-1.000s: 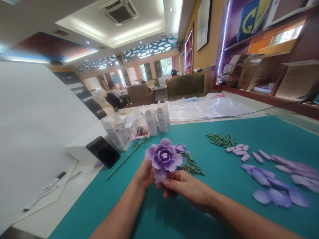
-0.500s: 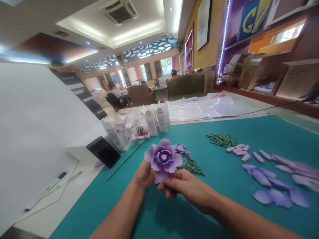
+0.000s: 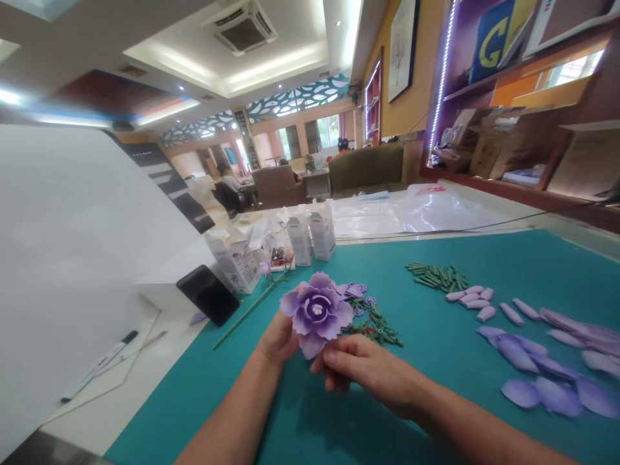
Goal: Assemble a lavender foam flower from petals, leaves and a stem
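Observation:
A layered purple flower (image 3: pixel 317 311) with ruffled petals and a pale centre faces me above the mat. My left hand (image 3: pixel 279 339) grips it from behind and below; those fingertips are hidden by the petals. Just under the lowest petal is my right hand (image 3: pixel 346 363), thumb and fingers closed together. Whether anything small is between them, or whether they touch the petal's edge, I cannot tell. Behind the flower lies a pile of small green pieces (image 3: pixel 380 328) with a few red bits, next to small purple pieces (image 3: pixel 358 290).
On the green mat (image 3: pixel 232 407) lie a stemmed flower (image 3: pixel 249 314), green sticks (image 3: pixel 438 276), lilac bud-shaped pieces (image 3: pixel 475 297) and loose purple petals (image 3: pixel 557 391). White boxes (image 3: pixel 235 261) stand at the back. A black phone-like device (image 3: pixel 208 295) leans left, beyond a marker (image 3: pixel 99 366).
My right thumb and fingers have come off the lowest petal, slightly down and right. The left hand still holds the flower almost in place. The whole view has shifted a little.

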`<state>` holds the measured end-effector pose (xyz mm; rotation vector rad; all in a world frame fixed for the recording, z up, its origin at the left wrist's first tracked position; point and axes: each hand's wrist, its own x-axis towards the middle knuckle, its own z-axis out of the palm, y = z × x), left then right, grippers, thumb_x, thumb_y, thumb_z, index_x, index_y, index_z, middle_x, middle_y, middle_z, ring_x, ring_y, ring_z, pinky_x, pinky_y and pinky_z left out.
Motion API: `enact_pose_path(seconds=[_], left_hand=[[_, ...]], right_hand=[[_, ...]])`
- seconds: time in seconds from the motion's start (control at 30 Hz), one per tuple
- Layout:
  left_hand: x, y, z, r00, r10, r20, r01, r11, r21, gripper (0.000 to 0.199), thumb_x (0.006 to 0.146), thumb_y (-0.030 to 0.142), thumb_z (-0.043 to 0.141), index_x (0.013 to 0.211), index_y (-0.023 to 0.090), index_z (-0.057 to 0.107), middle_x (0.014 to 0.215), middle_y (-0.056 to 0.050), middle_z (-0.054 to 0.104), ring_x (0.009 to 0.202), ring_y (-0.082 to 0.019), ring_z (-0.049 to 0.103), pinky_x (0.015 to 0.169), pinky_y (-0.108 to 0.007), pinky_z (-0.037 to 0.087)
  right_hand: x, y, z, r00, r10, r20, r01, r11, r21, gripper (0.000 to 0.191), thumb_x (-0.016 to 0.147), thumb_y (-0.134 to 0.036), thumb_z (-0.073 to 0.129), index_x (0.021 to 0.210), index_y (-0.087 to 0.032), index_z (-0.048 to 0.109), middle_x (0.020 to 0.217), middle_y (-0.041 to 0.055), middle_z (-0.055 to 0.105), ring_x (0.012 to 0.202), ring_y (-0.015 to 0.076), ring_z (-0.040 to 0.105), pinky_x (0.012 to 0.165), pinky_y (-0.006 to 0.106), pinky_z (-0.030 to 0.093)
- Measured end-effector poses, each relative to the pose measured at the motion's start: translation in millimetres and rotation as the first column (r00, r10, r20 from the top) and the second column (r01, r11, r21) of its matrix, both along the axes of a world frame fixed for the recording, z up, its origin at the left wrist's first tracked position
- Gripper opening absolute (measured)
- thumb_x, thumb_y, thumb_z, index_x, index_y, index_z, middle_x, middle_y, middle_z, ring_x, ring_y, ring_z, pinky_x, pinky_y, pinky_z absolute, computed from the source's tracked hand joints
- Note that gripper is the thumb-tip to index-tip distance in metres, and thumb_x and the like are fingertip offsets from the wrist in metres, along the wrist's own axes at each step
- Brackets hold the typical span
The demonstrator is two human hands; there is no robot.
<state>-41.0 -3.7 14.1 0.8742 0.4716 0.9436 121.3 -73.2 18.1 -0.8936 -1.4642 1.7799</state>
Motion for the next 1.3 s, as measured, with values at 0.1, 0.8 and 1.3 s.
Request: enact_pose_path(seconds=[0.1,0.8,1.3], left_hand=[[-4,4,2.1,0.993,0.112,-0.02,-0.111,0.992,0.054,0.031,0.059,0.036,0.083,0.072,0.016,0.062,0.072,-0.003,0.066,0.082,-0.022,0.064,0.072,-0.028,0.052],[-15,19,-10.0,0.974,0.223,-0.038,-0.218,0.969,0.117,0.031,0.059,0.028,0.084,0.072,0.013,0.06,0.07,0.001,0.062,0.063,-0.01,0.055,0.06,-0.02,0.044],[-13,15,-8.7,0.981,0.154,-0.12,-0.145,0.986,0.078,0.047,0.048,0.033,0.089,0.079,0.014,0.059,0.072,0.001,0.063,0.063,-0.009,0.058,0.061,-0.019,0.048]], right_hand=[[0,2,-2.6,0.997,-0.028,0.066,0.028,1.0,-0.003,0.04,0.075,-0.054,0.063,0.081,-0.015,0.067,0.067,0.0015,0.061,0.064,0.0121,0.054,0.066,0.027,0.042],[1,18,-29.5,0.961,-0.275,-0.005,0.275,0.961,-0.022,0.041,0.077,-0.055,0.059,0.08,-0.014,0.064,0.06,-0.0024,0.054,0.055,0.0094,0.044,0.055,0.023,0.033],[16,40,-39.2,0.868,-0.492,-0.071,0.483,0.868,-0.114,0.032,0.068,-0.047,0.067,0.073,-0.017,0.06,0.055,-0.0053,0.052,0.046,0.0066,0.042,0.044,0.02,0.029]])
